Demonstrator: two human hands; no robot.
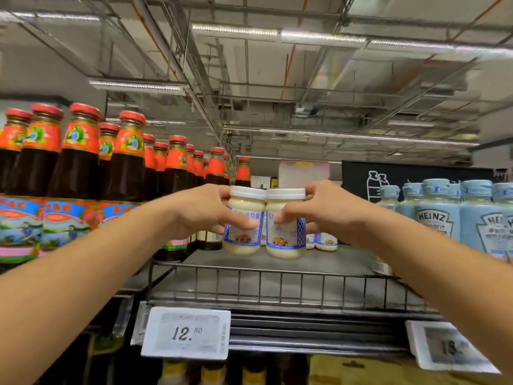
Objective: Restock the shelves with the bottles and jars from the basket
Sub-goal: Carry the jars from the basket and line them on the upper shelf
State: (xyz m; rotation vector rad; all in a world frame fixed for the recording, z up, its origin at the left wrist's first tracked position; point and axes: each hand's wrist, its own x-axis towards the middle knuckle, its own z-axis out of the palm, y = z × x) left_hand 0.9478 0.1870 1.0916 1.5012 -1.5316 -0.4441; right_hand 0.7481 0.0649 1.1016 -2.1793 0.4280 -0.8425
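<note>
Both arms reach up and fwd, forearms bare and converging twd the middle of the view, wrists roughly level.

L side: left hand (205, 209) grips the left jar (241, 240). The thumb lies across the near face of the label and the fingers curl round the far side up by the white lid. The jar leans a bit, lid twd the right.

R side: right hand (319, 209) grips the right jar (286, 243) the same way, mirrored. The thumb is on the near face and the fingertips hook over the lid rim. This jar is close to upright.

Both jars hold pale creamy stuff and have blue-and-white labels. They sit side by side w/ lids touching, over the bare grey shelf (319, 262), just past its wire front rail (280, 284). Can't tell if the bases rest on the shelf or hang just above it.

More jars of the same kind (326, 241) stand further back, partly hidden behind the right jar and hand. To the left is a block of dark sauce bottles (75, 168) w/ red caps and red neck labels. To the right are pale blue Heinz bottles (435, 215). A price tag reading 12.50 (186, 333) hangs below the rail, near left. A second tag (449, 348) hangs near right, its digits blurred.
</note>
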